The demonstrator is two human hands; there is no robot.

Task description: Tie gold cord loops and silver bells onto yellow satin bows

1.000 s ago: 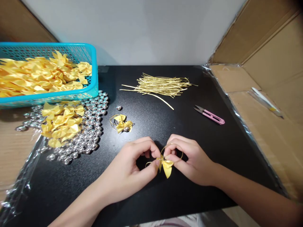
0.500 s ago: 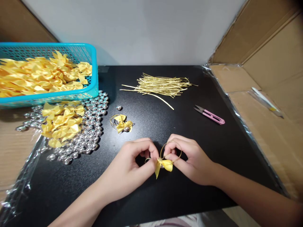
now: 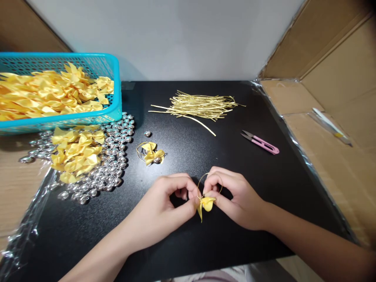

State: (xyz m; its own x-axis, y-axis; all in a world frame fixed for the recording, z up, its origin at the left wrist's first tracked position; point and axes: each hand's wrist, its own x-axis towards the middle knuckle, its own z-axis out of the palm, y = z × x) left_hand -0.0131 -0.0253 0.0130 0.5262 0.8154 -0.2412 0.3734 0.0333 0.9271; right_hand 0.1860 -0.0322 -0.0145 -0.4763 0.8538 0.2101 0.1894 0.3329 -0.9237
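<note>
Near the front middle of the black table, my left hand (image 3: 173, 203) pinches the left side of a yellow bow (image 3: 208, 203) at its knot. My right hand (image 3: 235, 196) pinches the bow's upper right side, thumb and forefinger pressed together. A thin gold cord loop (image 3: 209, 173) rises from the knot and passes by my right fingers. The knot itself is partly hidden by the fingertips. Beyond my left hand lies a bow ornament (image 3: 154, 156) with a gold loop and a silver bell, and a single silver bell (image 3: 147, 134) sits behind it.
A blue basket (image 3: 117, 86) of yellow bows stands at the back left. Before it, loose bows (image 3: 79, 152) lie among silver bells (image 3: 117, 156). Gold cords (image 3: 202, 105) lie at the back of the black table (image 3: 188, 250). Pink snips (image 3: 264, 145) and a white tool (image 3: 329, 123) are at the right.
My left fingertips have shifted slightly right, closer to my right ones. The bow has moved a little right and turned, and its loop has tilted left.
</note>
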